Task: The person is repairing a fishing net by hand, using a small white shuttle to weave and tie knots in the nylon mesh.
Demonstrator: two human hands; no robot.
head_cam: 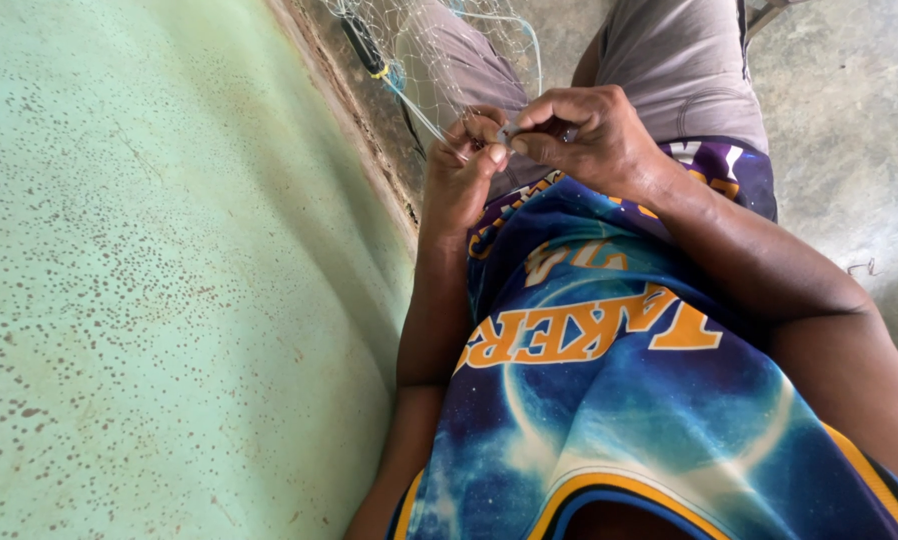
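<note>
Pale, fine-meshed netting of thin translucent line [439,50] drapes over the person's lap, across the grey fabric of the shorts [669,60], and it serves as the landmark here. At the near edge of that netting, both hands meet. The left hand [461,170] is curled, its thumb and fingertips pinched on a strand of the mesh, with a thin pale cord [419,110] running up from the pinch toward the far part of the netting. The right hand [584,130] is closed too, thumb against forefinger, touching the left hand's fingertips; it grips something small and pale right at the netting's edge (too small to tell whether it is a knot or a tool). A slim dark stick with a yellow band [364,48] lies at the left margin of the netting, beside the rough base of the speckled mint-green wall [149,280]. Nearer the camera than the netting lies the person's blue and purple jersey with orange lettering [609,380]. Right of the netting stretches bare grey concrete floor [849,120].
</note>
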